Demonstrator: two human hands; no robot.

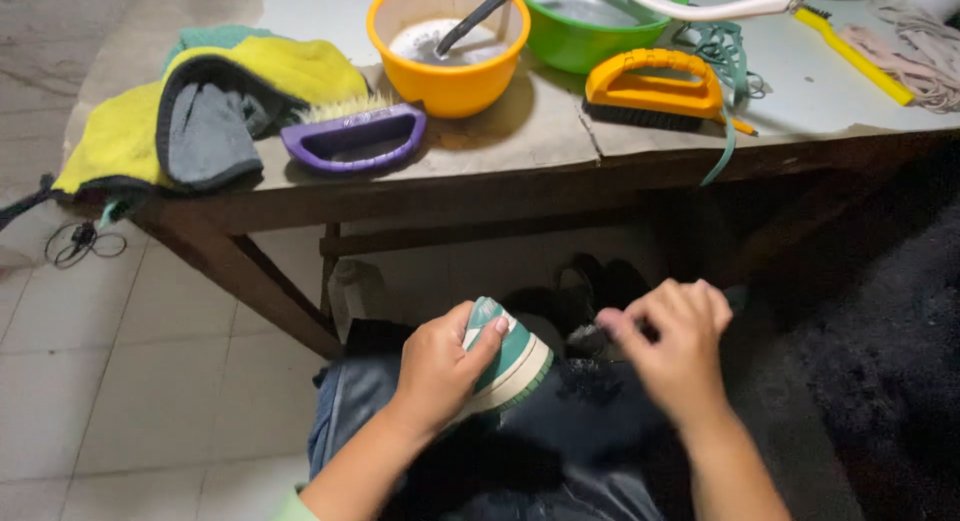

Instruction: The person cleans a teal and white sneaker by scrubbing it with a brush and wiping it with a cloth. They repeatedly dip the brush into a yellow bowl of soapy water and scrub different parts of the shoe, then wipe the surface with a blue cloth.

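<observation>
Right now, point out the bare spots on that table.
Bare table top lies between the purple brush and the orange brush, in front of the orange bowl. Another patch sits right of the orange brush. The left end, under the cloths, is crowded.

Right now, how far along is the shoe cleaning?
Set out: sudsy orange bowl, purple brush and orange brush on the table. In hand: left hand grips the green-and-white shoe; right hand works beside it. Left: cloths unused.
</observation>
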